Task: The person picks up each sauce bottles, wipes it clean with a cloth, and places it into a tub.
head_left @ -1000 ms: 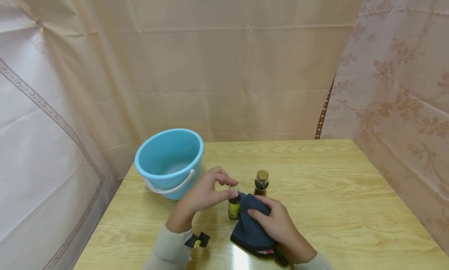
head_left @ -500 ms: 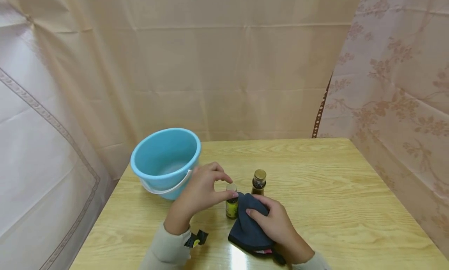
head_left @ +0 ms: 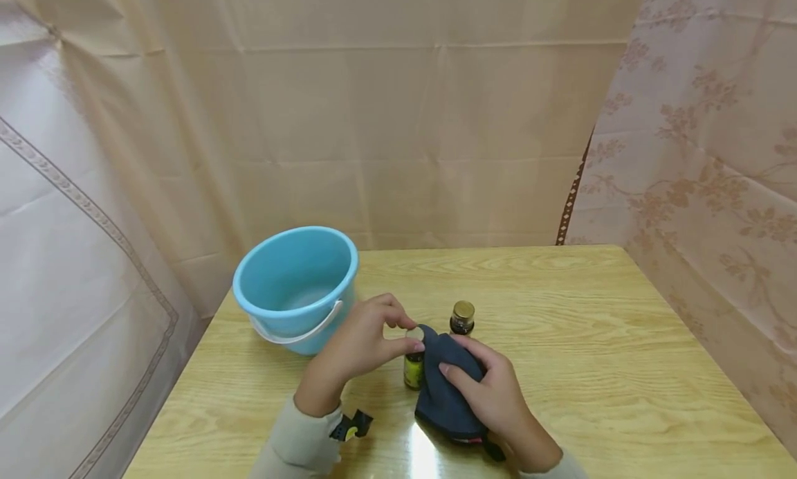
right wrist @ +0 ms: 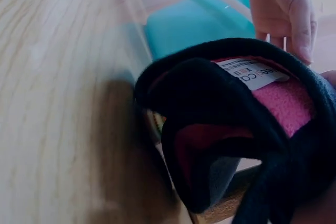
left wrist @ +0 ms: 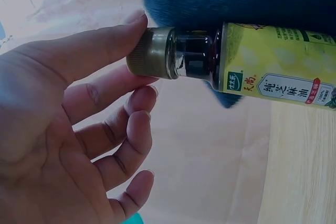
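Note:
My left hand (head_left: 364,337) pinches the gold cap (left wrist: 149,53) of a small sesame oil bottle (head_left: 414,372) between thumb and index finger. The bottle stands upright, and its yellow-green label shows in the left wrist view; the other fingers are loosely bent. My right hand (head_left: 495,389) grips a dark blue-grey fleece cloth (head_left: 445,396) with black edging and holds it against the bottle's right side. Pink lining (right wrist: 289,106) and a white tag (right wrist: 254,73) show through its opening in the right wrist view. Behind it rises a second gold-capped bottle (head_left: 462,318), its lower part hidden.
A light blue bucket (head_left: 314,342) with a white handle stands at the table's back left, close to my left forearm. The wooden table (head_left: 598,347) ends at a beige curtain (head_left: 398,133) behind, with patterned curtains at both sides.
My right hand has raised the fleece cloth slightly along the oil bottle, and it now hides more of the second bottle. My left hand has stayed at the cap.

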Available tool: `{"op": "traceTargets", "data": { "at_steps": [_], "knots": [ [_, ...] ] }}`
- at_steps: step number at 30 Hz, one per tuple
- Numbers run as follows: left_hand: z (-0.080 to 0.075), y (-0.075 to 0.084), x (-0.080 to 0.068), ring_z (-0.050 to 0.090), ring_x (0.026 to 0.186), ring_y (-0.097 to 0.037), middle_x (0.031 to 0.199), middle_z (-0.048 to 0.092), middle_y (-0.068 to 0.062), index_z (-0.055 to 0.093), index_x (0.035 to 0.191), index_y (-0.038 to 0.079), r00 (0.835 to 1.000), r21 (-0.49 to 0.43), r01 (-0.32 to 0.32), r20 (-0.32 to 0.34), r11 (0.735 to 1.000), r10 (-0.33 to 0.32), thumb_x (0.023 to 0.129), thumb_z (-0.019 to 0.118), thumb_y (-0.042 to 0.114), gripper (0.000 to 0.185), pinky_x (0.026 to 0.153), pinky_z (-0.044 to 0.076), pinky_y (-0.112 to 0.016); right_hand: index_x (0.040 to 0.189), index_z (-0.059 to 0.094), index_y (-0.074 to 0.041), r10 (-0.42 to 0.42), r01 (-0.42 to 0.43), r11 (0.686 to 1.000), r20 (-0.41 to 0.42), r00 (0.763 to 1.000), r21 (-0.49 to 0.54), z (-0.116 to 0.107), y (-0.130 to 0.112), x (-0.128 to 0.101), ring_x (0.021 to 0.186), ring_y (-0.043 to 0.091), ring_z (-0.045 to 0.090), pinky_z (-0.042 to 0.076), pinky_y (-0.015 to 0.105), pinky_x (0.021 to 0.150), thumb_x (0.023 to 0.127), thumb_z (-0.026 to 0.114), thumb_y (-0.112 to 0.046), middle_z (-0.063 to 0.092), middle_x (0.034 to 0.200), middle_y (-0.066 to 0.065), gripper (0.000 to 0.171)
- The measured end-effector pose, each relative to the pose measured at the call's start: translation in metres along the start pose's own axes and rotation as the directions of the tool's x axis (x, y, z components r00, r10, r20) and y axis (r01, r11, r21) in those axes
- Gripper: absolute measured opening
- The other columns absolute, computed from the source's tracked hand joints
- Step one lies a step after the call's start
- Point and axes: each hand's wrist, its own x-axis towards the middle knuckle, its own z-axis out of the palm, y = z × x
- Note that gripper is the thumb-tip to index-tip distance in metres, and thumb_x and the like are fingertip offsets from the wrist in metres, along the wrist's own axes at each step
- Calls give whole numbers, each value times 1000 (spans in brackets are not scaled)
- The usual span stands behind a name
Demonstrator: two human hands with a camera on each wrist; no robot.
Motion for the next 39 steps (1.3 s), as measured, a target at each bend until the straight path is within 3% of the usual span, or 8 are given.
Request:
{"op": "traceTargets", "data": {
  "at_steps": [5,9,17,26,31,35,39],
  "knots": [
    [0,-1,0,63,88,-15,96,66,9,83,105,17,1000,-14,2,8,1000,-2,86,85,39,29,75,50,-28,130,71,-23,-85,85,996,-8,996,3,-1,-4,-2,114,16,70,59,28,87,90,81,-15,71,130,2,42],
    [0,-1,0,64,89,-17,97,66,8,83,108,15,1000,-36,0,20,999,1,87,85,39,32,75,50,-29,131,71,-22,-103,103,995,1,995,13,1,-5,-3,117,16,69,58,28,90,91,81,-15,71,131,-1,42],
    [0,-2,-1,64,89,-16,97,66,8,82,110,17,1000,-54,4,28,999,-3,87,84,37,31,76,51,-28,128,71,-30,-36,38,997,23,999,-61,2,0,-1,119,14,67,56,24,92,91,82,-23,70,132,-2,40],
    [-1,-1,-1,60,88,-9,97,66,11,82,111,18,999,-61,3,37,998,0,88,84,36,29,77,52,-31,127,73,-25,18,-15,994,21,1000,-106,0,6,1,112,16,69,57,25,87,89,83,-21,72,128,1,39],
    [-1,-3,-1,62,89,-11,98,66,10,81,113,15,999,-83,4,48,997,0,89,84,34,31,77,53,-33,125,74,-28,57,-51,990,41,998,-130,-1,11,4,110,14,70,56,25,87,89,83,-21,73,126,-1,38],
    [-1,-5,0,60,89,-10,98,65,10,81,115,15,998,-91,2,56,996,3,89,84,32,31,79,54,-36,125,74,-29,98,-86,979,57,994,-186,-2,16,6,110,13,69,55,25,87,89,83,-25,73,125,-2,37],
    [0,-7,0,59,89,-7,99,65,13,81,114,18,998,-90,-7,63,996,13,89,83,32,29,78,52,-31,127,73,-26,129,-108,967,77,989,-232,-3,20,6,110,13,68,56,25,85,89,82,-31,73,126,1,39]
  ]
}}
